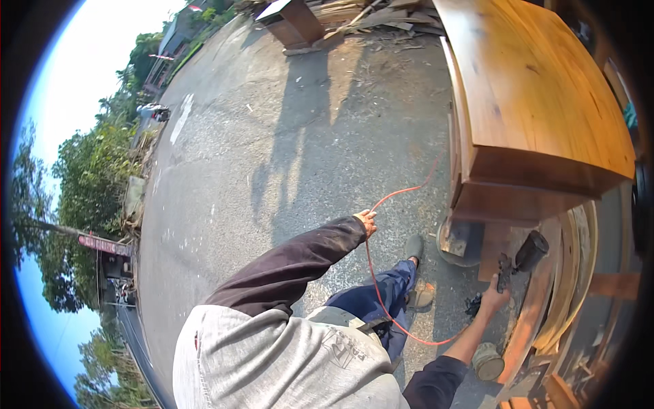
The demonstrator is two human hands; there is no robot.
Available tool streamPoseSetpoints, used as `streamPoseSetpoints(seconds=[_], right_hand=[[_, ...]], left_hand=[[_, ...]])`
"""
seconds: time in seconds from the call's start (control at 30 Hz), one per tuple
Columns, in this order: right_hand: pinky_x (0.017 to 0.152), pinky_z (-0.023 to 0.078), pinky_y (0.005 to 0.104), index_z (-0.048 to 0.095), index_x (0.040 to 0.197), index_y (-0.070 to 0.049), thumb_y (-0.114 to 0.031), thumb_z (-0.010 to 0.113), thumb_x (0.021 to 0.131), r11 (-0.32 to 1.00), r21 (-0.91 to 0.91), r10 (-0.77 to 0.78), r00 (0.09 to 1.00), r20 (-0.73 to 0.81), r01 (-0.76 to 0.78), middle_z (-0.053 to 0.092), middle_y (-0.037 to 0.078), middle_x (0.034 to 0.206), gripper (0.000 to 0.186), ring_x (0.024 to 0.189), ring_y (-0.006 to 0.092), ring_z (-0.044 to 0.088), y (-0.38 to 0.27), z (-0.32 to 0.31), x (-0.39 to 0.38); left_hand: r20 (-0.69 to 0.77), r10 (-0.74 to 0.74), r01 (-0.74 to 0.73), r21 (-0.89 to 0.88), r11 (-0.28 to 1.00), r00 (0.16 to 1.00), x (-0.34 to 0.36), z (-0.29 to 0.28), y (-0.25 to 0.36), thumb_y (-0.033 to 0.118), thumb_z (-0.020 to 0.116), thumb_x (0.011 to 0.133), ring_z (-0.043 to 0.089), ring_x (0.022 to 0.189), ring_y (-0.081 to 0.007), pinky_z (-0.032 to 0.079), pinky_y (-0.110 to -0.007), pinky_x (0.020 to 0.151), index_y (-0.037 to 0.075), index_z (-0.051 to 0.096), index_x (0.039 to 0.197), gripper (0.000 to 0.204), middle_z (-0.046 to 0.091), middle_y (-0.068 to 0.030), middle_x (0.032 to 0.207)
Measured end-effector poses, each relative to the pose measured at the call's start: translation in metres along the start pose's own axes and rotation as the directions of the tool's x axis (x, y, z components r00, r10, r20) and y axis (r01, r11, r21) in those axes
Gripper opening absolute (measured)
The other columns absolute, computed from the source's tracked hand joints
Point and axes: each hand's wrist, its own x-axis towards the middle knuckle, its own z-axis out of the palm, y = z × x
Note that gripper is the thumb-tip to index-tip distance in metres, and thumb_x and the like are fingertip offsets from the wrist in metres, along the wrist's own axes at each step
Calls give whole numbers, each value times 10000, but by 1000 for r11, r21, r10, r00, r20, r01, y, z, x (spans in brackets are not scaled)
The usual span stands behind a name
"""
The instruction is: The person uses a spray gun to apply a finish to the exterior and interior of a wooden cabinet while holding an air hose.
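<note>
My left hand [364, 222] is closed on a thin red hose [404, 191], which loops from it past my legs toward my right arm. At the lower right, my right hand [496, 294] grips a dark spray gun [505, 271] with a black cylindrical cup [531, 249] on it. Just above it stands a glossy orange-brown wooden cabinet [530, 88] with a darker front. Below the cabinet are a round container [449, 255] and curved wooden boards [555, 286]. A tin can [488, 361] sits near my right forearm.
Grey pavement [204, 170] spreads out to my left, with my sandaled feet on it. A smaller dark cabinet [289, 27] stands beside scrap wood [371, 19] at the top. Along the far left are trees [82, 170], a parked motorbike [153, 111] and roadside structures.
</note>
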Motion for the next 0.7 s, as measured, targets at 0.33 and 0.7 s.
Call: streamPoseSetpoints(seconds=[0.33,0.7], right_hand=[[423,355,228,631,1183,73,-190,689,953,955,231,-199,980,31,186,705,102,955,354,551,94,496,-146,-65,-22],[584,431,230,602,1176,107,-158,482,1047,742,446,-533,844,-61,501,633,196,1178,318,949,183,606,-213,-99,-12]], left_hand=[[-25,-100,98,-75,992,995,11,7,24,328,522,940,297,1473,-290,213,-484,1200,192,708,1168,325,658,-35,1292],[-13,-93,92,-56,994,996,24,20,31,321,499,951,336,1452,-247,202,-479,1201,213,711,1142,305,660,-5,1286]])
